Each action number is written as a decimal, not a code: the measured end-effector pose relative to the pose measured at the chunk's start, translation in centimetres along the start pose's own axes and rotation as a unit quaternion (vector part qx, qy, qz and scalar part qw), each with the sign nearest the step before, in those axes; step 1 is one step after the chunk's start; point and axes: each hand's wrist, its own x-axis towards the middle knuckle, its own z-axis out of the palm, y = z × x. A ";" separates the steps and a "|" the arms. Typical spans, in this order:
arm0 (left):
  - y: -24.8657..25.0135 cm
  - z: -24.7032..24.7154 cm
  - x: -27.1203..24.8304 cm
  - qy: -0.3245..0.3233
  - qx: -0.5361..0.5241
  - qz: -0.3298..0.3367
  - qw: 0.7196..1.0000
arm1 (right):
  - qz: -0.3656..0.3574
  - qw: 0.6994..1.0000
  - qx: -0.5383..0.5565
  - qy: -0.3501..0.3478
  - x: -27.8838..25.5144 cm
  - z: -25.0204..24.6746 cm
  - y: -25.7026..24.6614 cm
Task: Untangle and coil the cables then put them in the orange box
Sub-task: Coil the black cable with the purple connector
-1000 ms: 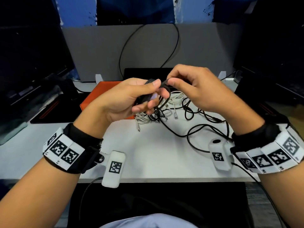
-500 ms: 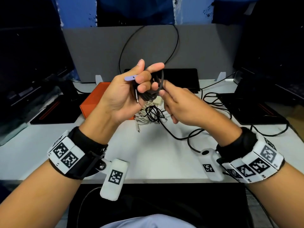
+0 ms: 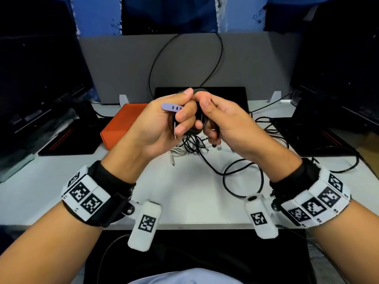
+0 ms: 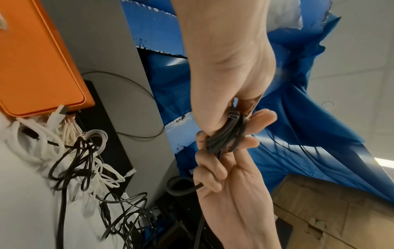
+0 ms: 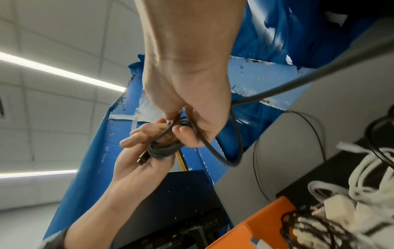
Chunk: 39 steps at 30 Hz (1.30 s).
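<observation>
At centre left of the head view, an orange box (image 3: 121,124) is seen on the white desk (image 3: 51,181), just left of the raised hands. Right of it, the left hand (image 3: 164,124) is held up above the desk with palm turned toward the camera, wrist bent back, fingers curled round a small coil (image 4: 224,136) of dark cable; a lilac strap (image 3: 171,107) sticks out leftward from between thumb and forefinger. Touching it at centre frame, the right hand (image 3: 223,121) is raised to the same height, its thumb tip pressed against the left thumb, its fingers curled round the cable's free run (image 5: 213,148), which is looped out below the hand in the right wrist view. Under both hands, a tangle (image 3: 196,144) of black and white cables is left lying on the desk beside the box. Toward the lower right, loose black loops (image 3: 242,177) are spread across the desk.
</observation>
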 end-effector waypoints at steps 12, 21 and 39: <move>1.0 0.5 -1.3 -0.116 -0.163 0.030 0.979 | -0.063 0.994 -0.090 0.026 -0.9 0.5 -0.8; 1.2 -1.0 0.8 0.174 -0.105 0.155 0.967 | 0.022 0.829 -0.537 -0.157 -1.0 1.1 0.9; 2.9 -3.5 -1.5 -0.127 0.472 -0.132 0.863 | -0.033 0.896 -0.436 -0.072 -1.0 -2.8 -2.9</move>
